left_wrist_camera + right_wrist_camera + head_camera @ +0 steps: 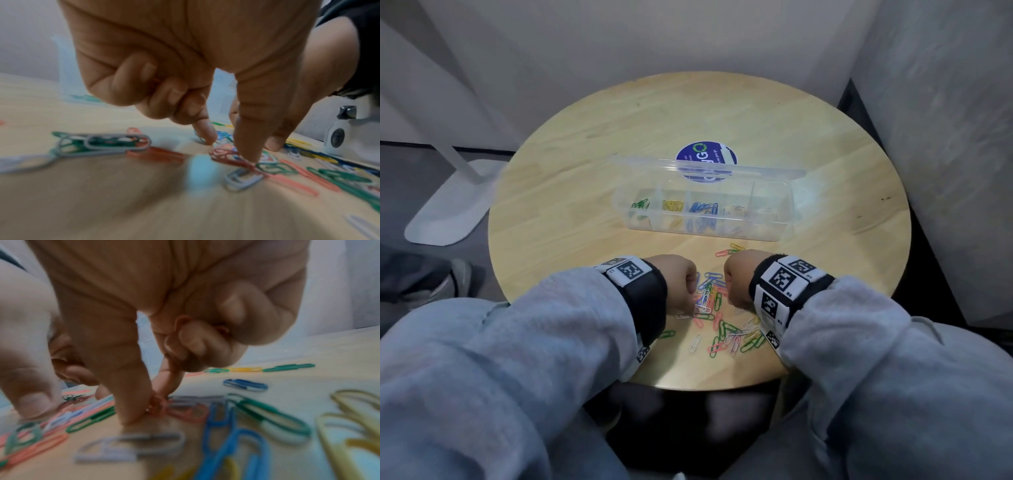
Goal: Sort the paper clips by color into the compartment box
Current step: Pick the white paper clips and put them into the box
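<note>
Sorted: compartment box (784, 205), far side of desk (585, 144), holds a few green, yellow, blue and pale clips.
Left: mixed clip pile (722, 325) near edge.
Left hand (678, 281) grip: fingertips pressing pile.
Right hand (738, 274) grip: pinching red clip (158, 404).

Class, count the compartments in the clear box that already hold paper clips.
4, maybe 5. From the compartment box's left end: green clips, yellow clips, blue clips, pale clips; the rightmost is too faint to judge.
</note>
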`<state>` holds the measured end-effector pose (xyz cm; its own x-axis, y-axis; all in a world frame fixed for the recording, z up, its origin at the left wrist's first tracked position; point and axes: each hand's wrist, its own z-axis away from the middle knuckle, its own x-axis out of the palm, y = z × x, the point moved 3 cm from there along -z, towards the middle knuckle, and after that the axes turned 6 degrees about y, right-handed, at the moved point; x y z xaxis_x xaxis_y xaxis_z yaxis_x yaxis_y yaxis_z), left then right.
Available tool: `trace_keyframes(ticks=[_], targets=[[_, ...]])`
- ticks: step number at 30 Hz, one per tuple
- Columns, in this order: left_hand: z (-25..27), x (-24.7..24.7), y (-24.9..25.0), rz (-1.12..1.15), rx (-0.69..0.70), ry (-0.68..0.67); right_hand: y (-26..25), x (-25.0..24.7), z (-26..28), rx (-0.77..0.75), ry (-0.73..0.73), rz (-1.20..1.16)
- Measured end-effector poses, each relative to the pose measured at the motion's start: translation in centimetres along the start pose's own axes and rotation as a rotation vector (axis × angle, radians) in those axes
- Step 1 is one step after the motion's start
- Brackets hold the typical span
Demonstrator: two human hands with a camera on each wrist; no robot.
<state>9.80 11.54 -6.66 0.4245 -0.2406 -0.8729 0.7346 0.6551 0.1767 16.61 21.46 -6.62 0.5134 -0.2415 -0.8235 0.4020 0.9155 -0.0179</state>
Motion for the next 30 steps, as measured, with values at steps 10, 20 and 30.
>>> trace_keyframes(ticks=[10,20,30], targets=[[-0.1,0.2,-0.2,0.010,0.021,-0.082,3.1,-2.1,1.2,0.109,0.082,-0.447],[0.3,-0.9,-1.8,0.256,-0.032,-0.106,4.2,-2.2,1.5,0.197,0.044,-0.872],[0.6,-3.8,-2.6,1.225,-0.145,-0.063,3.6,-2.1,1.0,0.233,-0.075,-1.088]])
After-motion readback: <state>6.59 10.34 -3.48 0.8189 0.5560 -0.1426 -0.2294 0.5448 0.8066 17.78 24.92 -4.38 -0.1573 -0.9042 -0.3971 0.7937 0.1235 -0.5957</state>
